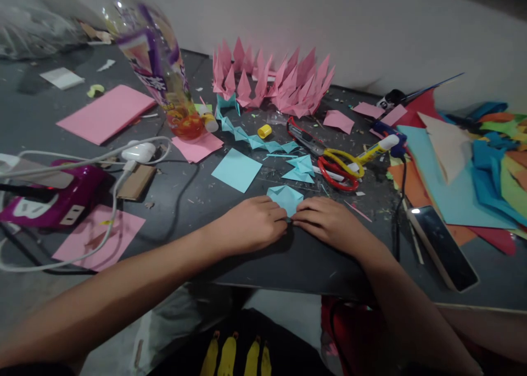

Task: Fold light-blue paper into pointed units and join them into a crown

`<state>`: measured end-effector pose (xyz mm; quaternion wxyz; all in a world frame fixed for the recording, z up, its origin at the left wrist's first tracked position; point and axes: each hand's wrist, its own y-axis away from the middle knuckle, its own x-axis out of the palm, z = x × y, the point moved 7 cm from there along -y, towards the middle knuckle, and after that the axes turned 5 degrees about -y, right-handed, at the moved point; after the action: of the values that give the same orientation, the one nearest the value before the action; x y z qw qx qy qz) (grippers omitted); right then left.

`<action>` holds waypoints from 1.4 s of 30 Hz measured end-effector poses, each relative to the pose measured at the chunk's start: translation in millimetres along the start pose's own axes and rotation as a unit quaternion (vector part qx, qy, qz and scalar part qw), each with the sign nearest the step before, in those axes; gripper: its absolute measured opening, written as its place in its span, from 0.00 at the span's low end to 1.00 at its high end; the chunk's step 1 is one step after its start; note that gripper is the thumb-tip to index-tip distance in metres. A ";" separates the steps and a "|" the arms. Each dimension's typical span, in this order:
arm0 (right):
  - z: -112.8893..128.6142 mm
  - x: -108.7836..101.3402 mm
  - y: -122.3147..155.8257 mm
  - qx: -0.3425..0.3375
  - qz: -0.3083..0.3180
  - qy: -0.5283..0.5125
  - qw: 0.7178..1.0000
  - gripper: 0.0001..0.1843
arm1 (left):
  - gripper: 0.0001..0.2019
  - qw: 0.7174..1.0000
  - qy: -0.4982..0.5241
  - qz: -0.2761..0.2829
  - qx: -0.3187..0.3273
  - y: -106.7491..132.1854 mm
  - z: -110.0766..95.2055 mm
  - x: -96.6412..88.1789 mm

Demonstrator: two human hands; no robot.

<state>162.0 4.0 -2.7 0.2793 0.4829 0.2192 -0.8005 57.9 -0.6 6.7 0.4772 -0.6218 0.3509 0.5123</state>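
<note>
Both hands work at a small light-blue folded paper (pixel 287 199) near the table's front edge. My left hand (pixel 254 222) is curled, its fingers closed at the paper's left and lower side. From the right, my right hand (pixel 323 219) has its fingertips pressed together at the paper's lower right corner, thumb mostly hidden. Just behind lies another folded light-blue piece (pixel 300 169). A flat light-blue square sheet (pixel 236 170) rests to the left. Farther back runs a chain of light-blue folded pieces (pixel 255 141), beside pink folded-paper points (pixel 284 88) standing in rings.
Scissors (pixel 340 167), a box cutter (pixel 304 134) and a yellow cap (pixel 264 130) lie behind the hands. At left are a bottle (pixel 164 74), a purple power strip (pixel 53 200) with cables, and pink paper (pixel 107 112). A phone (pixel 442 250) and coloured sheets (pixel 436 173) occupy the right.
</note>
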 end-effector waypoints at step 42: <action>-28.7 -1.2 -5.9 0.219 -0.081 -0.175 0.956 0.04 | 0.14 0.998 0.047 0.019 -0.049 9.2 2.1 2.6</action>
<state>177.3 26.5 -13.7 0.1344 0.3649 0.0243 -0.9210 49.4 -1.2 2.0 0.4191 -0.6609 0.3595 0.5082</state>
